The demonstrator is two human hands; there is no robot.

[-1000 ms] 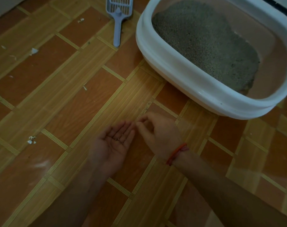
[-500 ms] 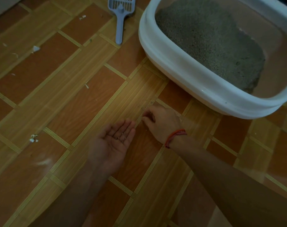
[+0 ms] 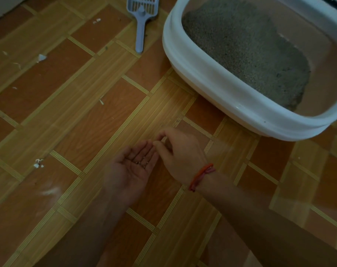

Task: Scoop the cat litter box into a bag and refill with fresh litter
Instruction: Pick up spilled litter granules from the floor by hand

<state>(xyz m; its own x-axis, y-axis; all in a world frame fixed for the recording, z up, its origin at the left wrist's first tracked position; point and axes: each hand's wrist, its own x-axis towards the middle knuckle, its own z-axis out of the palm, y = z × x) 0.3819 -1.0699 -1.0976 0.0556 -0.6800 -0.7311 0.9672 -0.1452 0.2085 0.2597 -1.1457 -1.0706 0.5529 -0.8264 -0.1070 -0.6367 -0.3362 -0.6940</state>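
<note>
Where the tiled floor (image 3: pixel 67 112) meets the upper right of the view, the litter box (image 3: pixel 212 74) is set, well beyond both hands. Its oval long axis is laid diagonally, from upper left to lower right. A smooth white rim is seen around grainy grey litter (image 3: pixel 240 45). Beside it to the left a slotted grey-blue scoop (image 3: pixel 142 22) is laid, handle pointed towards the person. The left hand (image 3: pixel 131 166) is held palm-up, a few granules (image 3: pixel 140 162) cupped in it. The right hand (image 3: pixel 179 157), curled, is held at the left fingertips; whether anything is pinched cannot be told.
</note>
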